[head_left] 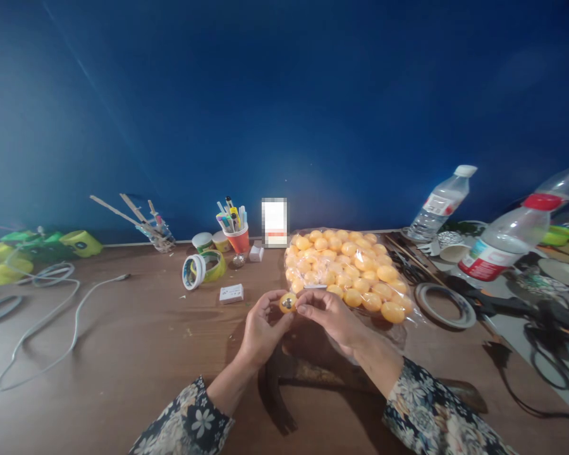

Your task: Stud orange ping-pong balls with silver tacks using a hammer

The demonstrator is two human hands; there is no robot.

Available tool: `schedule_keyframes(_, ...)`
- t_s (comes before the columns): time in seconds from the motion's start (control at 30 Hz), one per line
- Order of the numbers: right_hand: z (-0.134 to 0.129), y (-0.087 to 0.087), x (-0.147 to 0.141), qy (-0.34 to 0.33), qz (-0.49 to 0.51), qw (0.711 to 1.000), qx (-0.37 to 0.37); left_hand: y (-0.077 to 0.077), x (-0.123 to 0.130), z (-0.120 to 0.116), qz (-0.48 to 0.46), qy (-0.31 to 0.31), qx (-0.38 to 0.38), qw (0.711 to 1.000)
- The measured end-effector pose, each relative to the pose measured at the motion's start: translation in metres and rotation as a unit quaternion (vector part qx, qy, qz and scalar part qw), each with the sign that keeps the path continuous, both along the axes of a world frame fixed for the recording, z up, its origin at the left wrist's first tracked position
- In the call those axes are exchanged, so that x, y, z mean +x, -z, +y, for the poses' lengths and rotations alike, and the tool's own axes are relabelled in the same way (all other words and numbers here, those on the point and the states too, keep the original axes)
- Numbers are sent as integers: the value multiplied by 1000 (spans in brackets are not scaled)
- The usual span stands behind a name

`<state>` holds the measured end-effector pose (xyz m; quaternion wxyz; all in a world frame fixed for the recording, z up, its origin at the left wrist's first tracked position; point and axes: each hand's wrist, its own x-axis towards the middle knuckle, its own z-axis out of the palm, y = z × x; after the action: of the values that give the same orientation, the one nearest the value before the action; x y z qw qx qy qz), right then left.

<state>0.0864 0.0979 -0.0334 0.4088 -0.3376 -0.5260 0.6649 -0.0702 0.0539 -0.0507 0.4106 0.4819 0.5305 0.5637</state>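
Observation:
Between my two hands is a small yellow-orange ball (288, 303) with a dark and silvery spot on its front. My left hand (265, 325) pinches the ball from the left with thumb and fingers. From the right, the fingertips of my right hand (329, 314) are closed near the ball's edge; whether they hold something small is hidden. Just behind my right hand lies a clear bag of orange balls (346, 265). Under my forearms a hammer (313, 374) rests on the brown table (137, 354).
A small white box (231, 294), tape rolls (213, 266) and a cup of pens (238, 239) stand behind my left hand. Bottles (507, 243), a grey ring (444, 306) and black cables are at right. A white cable (76, 316) lies at left.

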Motion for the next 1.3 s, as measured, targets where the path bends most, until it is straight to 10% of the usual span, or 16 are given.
schedule_keyframes(1.3,1,-2,0,-8,11,998,-65,4,0,-1,25,20,-1,999)
